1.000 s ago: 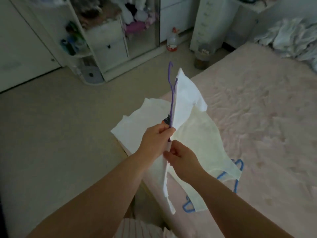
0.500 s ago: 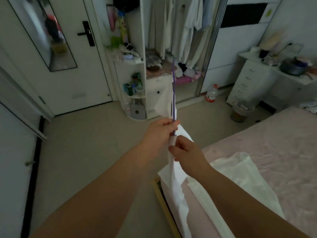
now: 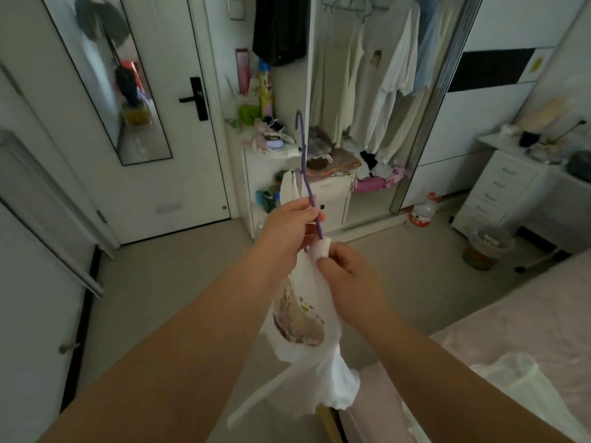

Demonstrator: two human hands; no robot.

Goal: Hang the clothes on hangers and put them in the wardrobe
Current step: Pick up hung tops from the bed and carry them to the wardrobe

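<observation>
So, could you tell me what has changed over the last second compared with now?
The white garment on the purple hanger has been lifted off the bed and now hangs in the air facing the open wardrobe. The left hand still grips the hanger and the right hand still pinches the fabric. Another white garment stays on the bed.

White door [image 3: 179, 129] with black lever handle [image 3: 195, 98] at back left; tall narrow mirror [image 3: 108, 75] mounted on it. Open white shelf unit [image 3: 260, 161] beside door, cluttered with bottles and small items. Clear plastic bottle with red label [image 3: 422, 214] on beige floor [image 3: 153, 282]. White drawer chest [image 3: 499, 193] at right, round waste bin [image 3: 487, 249] in front. Pink bed [image 3: 524, 314] lower right.
</observation>
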